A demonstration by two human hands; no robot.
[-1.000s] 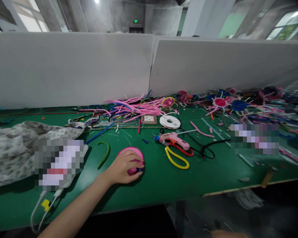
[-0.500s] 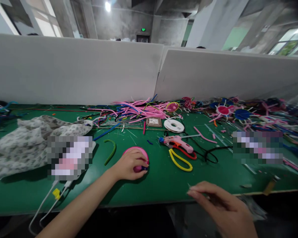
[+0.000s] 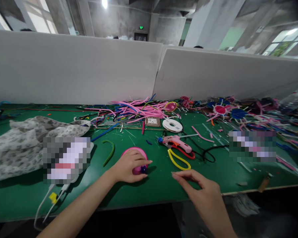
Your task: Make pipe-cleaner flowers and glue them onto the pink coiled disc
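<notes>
My left hand rests over a pink round disc with a darker pink rim, its thumb and index finger apart. Between them a small dark blue piece sits on the disc; the palm hides part of the disc. My right hand hovers near the table's front edge with thumb and fingertip pinched together. What the pinch holds, if anything, is too small to make out. Just beyond it lie yellow-and-red-handled pliers beside a pink glue gun.
A curved green strip and a phone with white cables lie left, near a patterned cloth. Pink strips, a white spool and a small box are behind. A second phone lies right. White panels stand behind.
My right hand has moved left and slightly up, toward the disc, still pinched. My left thumb and index finger have spread apart, exposing more of the dark blue piece.
</notes>
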